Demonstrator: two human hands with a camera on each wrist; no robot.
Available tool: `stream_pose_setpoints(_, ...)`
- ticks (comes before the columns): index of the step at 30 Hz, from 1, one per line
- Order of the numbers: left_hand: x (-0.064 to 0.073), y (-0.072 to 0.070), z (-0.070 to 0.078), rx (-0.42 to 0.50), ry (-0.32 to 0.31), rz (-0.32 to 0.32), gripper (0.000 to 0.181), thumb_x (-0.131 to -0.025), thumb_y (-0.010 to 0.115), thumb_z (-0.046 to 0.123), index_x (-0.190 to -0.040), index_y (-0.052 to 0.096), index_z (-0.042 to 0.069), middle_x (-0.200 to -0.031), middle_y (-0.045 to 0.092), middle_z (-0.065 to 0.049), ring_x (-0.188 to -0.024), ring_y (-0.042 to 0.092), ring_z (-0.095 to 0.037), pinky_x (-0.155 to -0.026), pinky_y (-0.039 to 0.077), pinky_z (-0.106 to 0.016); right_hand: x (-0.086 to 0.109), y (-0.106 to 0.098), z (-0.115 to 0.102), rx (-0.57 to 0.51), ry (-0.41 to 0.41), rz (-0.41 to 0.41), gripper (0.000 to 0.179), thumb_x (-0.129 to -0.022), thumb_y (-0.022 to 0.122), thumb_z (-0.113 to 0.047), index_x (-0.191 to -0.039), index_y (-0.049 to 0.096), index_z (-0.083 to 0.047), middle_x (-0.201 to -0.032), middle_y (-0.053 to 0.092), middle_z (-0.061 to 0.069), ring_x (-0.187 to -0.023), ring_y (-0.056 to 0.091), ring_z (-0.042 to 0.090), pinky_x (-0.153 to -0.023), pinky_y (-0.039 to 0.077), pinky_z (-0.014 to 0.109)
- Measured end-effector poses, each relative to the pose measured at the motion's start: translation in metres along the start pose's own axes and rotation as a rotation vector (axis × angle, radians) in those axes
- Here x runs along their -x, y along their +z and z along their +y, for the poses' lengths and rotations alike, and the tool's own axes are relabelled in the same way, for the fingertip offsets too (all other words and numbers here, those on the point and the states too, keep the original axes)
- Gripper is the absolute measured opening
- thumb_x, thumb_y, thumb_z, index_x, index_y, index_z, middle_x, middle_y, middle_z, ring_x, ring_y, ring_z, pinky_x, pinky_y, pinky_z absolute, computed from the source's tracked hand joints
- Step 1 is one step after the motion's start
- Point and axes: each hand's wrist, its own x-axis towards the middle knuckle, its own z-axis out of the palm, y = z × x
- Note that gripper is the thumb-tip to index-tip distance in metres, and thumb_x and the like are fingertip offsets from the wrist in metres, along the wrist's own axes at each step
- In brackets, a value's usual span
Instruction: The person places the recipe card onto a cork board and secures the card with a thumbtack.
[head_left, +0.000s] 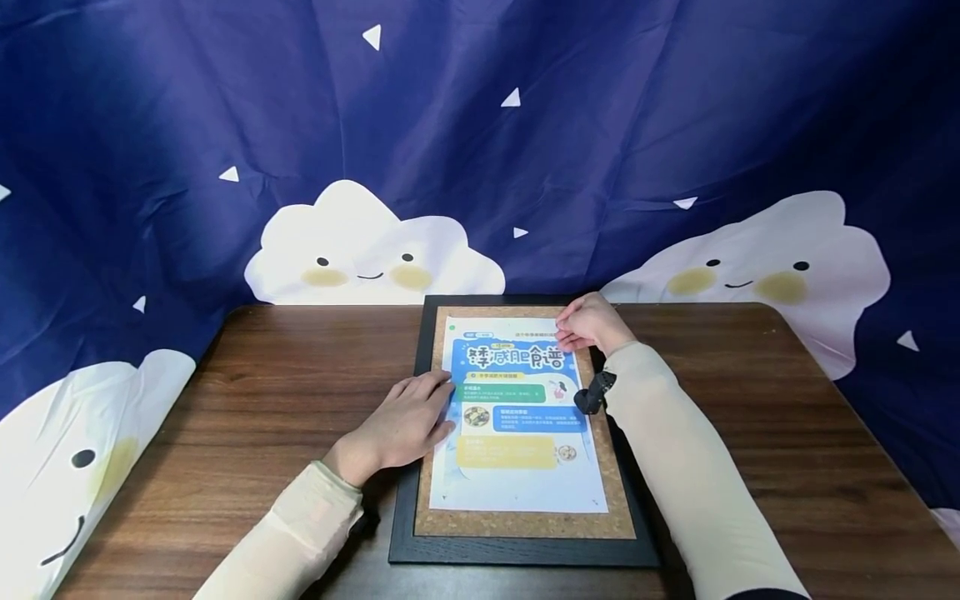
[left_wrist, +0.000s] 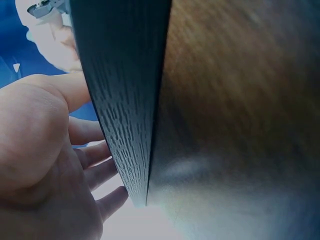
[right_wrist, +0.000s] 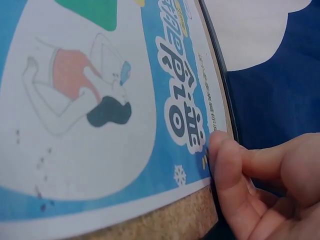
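Observation:
A printed poster (head_left: pixel 525 487) lies on a cork board (head_left: pixel 517 524) with a black frame (head_left: pixel 525 550). A small green dot, perhaps a pin, marks its upper left corner. My left hand (head_left: pixel 405 422) lies across the left frame side, fingers extended and tips at the poster's left edge. In the left wrist view, that hand (left_wrist: pixel 45 150) is beside the frame's textured side (left_wrist: pixel 122 110). At the upper right corner my right hand (head_left: pixel 592 323) bends its fingers. The right wrist view shows thumb and fingertips (right_wrist: pixel 220 150) pinching at the poster corner; anything small between them is hidden.
The board lies on a dark brown wooden table (head_left: pixel 300 358), near its back edge. Behind the table hangs a navy cloth (head_left: pixel 420 108) with white smiling clouds and triangles. A black strap-like piece (head_left: pixel 595 392) sits at the right wrist, above the poster.

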Motion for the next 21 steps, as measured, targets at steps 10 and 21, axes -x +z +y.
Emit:
stream_pose_setpoints(10, -0.0009, 0.0009, 0.0002, -0.001, 0.0, -0.003, 0.063, -0.11, 0.064, 0.032, -0.158, 0.048, -0.006, -0.168, 0.042, -0.023, -0.156, 0.041, -0.04, -0.126, 0.035, -0.06, -0.002, 0.0004, -0.0027, 0.062, 0.01, -0.011, 0.022, -0.106, 0.055, 0.008, -0.125, 0.062, 0.016, -0.078, 0.071, 0.01, -0.063, 0.071, 0.013, -0.065, 0.064, 0.028)
stream_pose_setpoints(21, -0.0014, 0.0017, -0.0004, 0.005, 0.005, -0.004, 0.062, -0.11, 0.064, 0.031, -0.158, 0.048, -0.006, -0.167, 0.042, -0.023, -0.156, 0.041, -0.04, -0.126, 0.034, -0.061, 0.0005, 0.001, -0.0076, 0.113, -0.014, -0.023, 0.021, -0.105, 0.054, 0.009, -0.123, 0.06, 0.016, -0.081, 0.066, 0.013, -0.062, 0.07, 0.015, -0.064, 0.064, 0.028)
